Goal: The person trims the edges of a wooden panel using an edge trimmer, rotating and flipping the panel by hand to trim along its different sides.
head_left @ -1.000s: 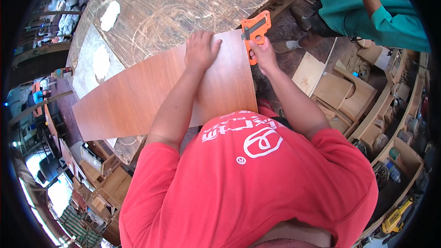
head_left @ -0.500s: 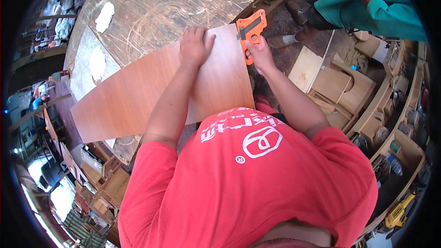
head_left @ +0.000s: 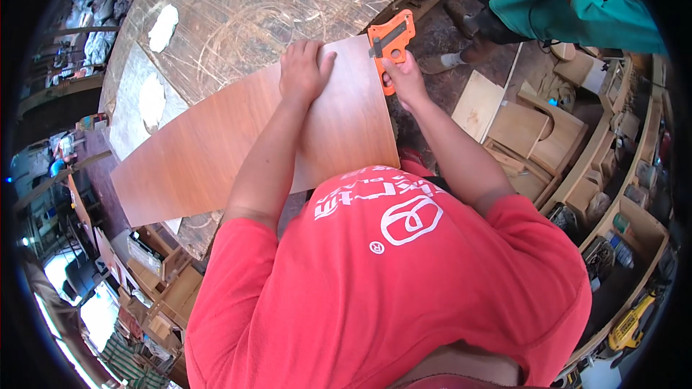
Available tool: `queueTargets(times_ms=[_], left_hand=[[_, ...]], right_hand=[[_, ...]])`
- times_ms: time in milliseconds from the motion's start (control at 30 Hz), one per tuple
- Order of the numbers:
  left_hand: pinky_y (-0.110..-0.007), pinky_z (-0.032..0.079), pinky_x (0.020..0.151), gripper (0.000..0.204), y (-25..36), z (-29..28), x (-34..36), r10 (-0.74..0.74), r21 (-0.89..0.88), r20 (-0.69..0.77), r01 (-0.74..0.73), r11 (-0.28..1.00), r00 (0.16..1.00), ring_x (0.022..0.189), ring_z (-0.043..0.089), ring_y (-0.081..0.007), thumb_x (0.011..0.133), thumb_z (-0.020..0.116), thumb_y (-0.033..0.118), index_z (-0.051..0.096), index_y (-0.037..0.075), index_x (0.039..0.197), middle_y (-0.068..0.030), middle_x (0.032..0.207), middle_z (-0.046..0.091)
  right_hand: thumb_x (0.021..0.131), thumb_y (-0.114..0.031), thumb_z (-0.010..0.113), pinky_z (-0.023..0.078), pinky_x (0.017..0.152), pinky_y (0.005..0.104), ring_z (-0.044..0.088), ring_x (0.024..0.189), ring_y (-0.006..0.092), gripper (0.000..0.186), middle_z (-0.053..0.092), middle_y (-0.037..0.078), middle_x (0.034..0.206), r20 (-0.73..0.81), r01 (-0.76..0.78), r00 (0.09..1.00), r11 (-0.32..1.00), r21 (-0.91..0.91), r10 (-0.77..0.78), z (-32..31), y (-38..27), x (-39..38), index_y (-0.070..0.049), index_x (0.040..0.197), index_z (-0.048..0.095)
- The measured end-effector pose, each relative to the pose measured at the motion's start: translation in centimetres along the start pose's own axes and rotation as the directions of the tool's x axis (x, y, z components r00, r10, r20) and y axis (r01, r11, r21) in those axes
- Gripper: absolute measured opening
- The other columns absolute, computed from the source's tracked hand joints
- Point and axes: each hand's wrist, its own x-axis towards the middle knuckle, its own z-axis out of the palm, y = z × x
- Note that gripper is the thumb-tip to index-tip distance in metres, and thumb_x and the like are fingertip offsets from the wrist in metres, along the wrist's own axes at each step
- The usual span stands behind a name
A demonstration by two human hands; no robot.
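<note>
A wood-grain board point(head_left: 216, 148), narrower at its left end, lies on the worn worktable and reaches back to my red shirt. My left hand point(head_left: 304, 70) rests flat on top of it near the far edge, thumb spread away from the fingers. At the board's far right corner, my right hand point(head_left: 406, 81) grips an orange hand tool point(head_left: 398, 31) with cut-out holes and a dark metal strip. The tool sits against the board's right edge. My right fingers are partly hidden behind its handle.
The scuffed worktable point(head_left: 238, 7) carries white patches point(head_left: 164, 27) at the left. Beyond its right edge stands a person in a green top point(head_left: 548, 7). Cut wooden panels point(head_left: 515, 126) lie at the right, near a wooden shelf with compartments point(head_left: 634, 227) and a yellow power tool point(head_left: 631, 325).
My right hand and the orange tool have shifted slightly farther away along the board's right edge. My left hand and the board stay nearly where they were.
</note>
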Motion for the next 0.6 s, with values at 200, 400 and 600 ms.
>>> queueTargets(times_ms=[200,400,600], left_hand=[[-0.041,0.038,0.095,0.035,-0.4,0.0,-0.1,-0.018,-0.005,0.016,0.018,1.000,1.000,0.109,0.052,-0.0294,0.087,0.063,0.037,0.062,0.009,0.107,-0.0116,0.108,0.059],[-0.041,0.038,0.096,0.035,-0.3,0.1,-0.2,-0.015,0.002,0.001,0.015,1.000,1.000,0.109,0.052,-0.0297,0.087,0.063,0.037,0.062,0.009,0.107,-0.0118,0.110,0.059],[-0.041,0.038,0.096,0.035,0.1,-0.2,0.2,-0.003,-0.009,0.008,0.003,1.000,1.000,0.109,0.052,-0.0301,0.087,0.063,0.037,0.061,0.008,0.107,-0.0117,0.110,0.059]], right_hand=[[0.092,-0.012,0.064,0.043,0.056,0.0226,0.052,0.063,0.0072,0.024,0.059,0.001,0.087,0.005,-0.007,1.000,1.000,0.014,0.007,-0.6,1.1,-2.4,-0.009,0.108,0.047],[0.092,-0.012,0.064,0.043,0.056,0.0221,0.052,0.063,0.0071,0.023,0.060,0.000,0.086,0.000,-0.027,1.000,0.999,0.030,0.027,-0.8,1.3,-3.3,-0.009,0.108,0.048],[0.092,-0.011,0.063,0.043,0.055,0.0220,0.052,0.062,0.0068,0.022,0.061,0.000,0.086,-0.023,0.009,1.000,1.000,-0.014,-0.009,0.0,-0.2,-0.6,-0.009,0.108,0.048]])
